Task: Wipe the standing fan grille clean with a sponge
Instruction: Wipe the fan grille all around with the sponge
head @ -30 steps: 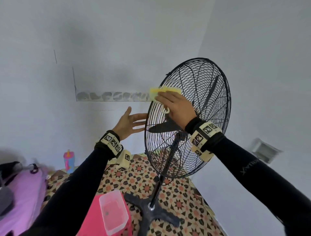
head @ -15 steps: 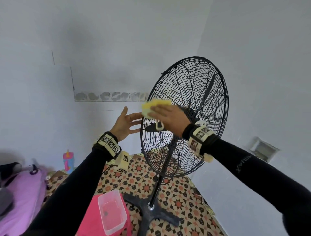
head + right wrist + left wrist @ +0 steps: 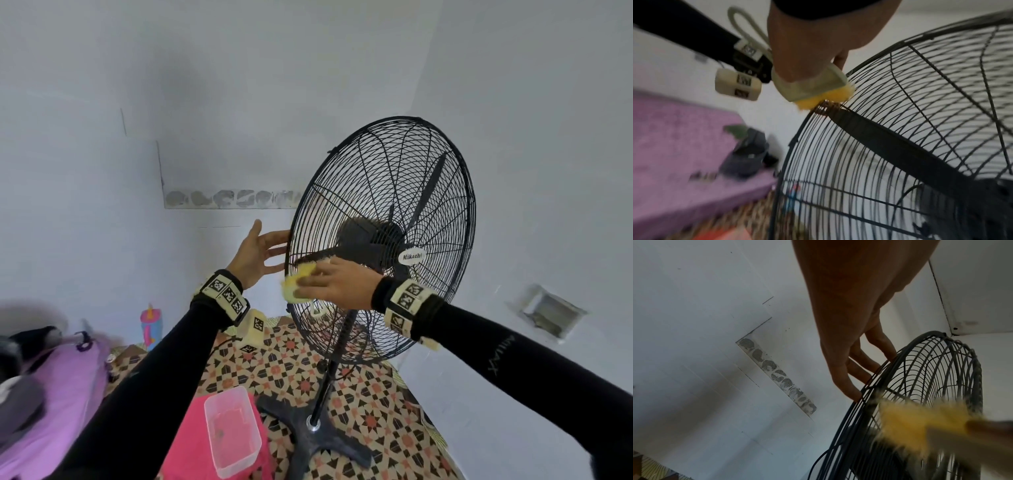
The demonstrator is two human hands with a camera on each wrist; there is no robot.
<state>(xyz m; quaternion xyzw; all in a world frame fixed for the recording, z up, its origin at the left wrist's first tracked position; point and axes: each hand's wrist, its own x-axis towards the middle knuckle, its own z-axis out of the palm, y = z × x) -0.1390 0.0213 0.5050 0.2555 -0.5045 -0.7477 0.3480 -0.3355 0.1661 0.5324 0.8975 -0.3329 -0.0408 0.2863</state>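
A black standing fan's round wire grille (image 3: 376,178) faces me, tilted to the right. My right hand (image 3: 335,284) grips a yellow sponge (image 3: 299,279) and presses it on the grille's lower left part, near the rim. The right wrist view shows the sponge (image 3: 824,97) against the wires just above a blade tip, with the right hand (image 3: 807,48) over it. My left hand (image 3: 260,250) is open, its straight fingers (image 3: 863,369) resting on the outer left rim of the grille (image 3: 931,369), just above the blurred sponge (image 3: 916,423).
The fan's pole rises from a black cross base (image 3: 315,431) on a patterned floor. A clear plastic box (image 3: 233,431) sits on a pink item beside the base. A purple bed (image 3: 51,394) lies at the left, a small bottle (image 3: 150,323) by the wall. Walls stand close behind the fan.
My right hand has swept the sponge down and to the left across the grille, from its upper left part to the lower left rim. The left hand has stayed at the rim.
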